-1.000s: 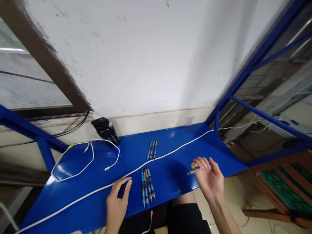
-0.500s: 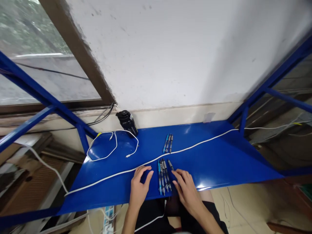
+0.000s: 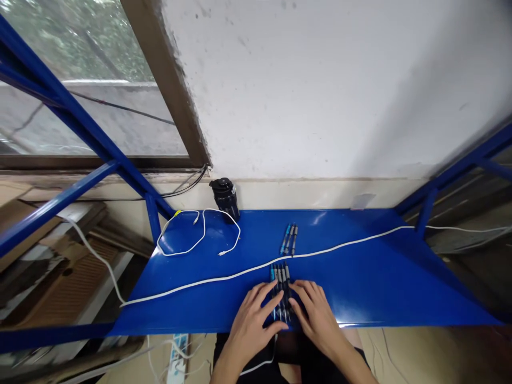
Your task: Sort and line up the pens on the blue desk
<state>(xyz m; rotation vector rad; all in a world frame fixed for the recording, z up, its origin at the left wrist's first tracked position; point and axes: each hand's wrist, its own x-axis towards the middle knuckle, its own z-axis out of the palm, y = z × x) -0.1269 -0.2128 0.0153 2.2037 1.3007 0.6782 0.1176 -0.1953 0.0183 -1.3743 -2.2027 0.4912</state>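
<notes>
Cupping our left hand and right hand around a row of blue-and-black pens on the blue surface, we touch them, grip unclear; their long axis runs forward between both hands, neither nearer.

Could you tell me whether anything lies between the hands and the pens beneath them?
Nothing visible does: the left hand and right hand touch the pens directly, and the white cable runs beyond them.
</notes>
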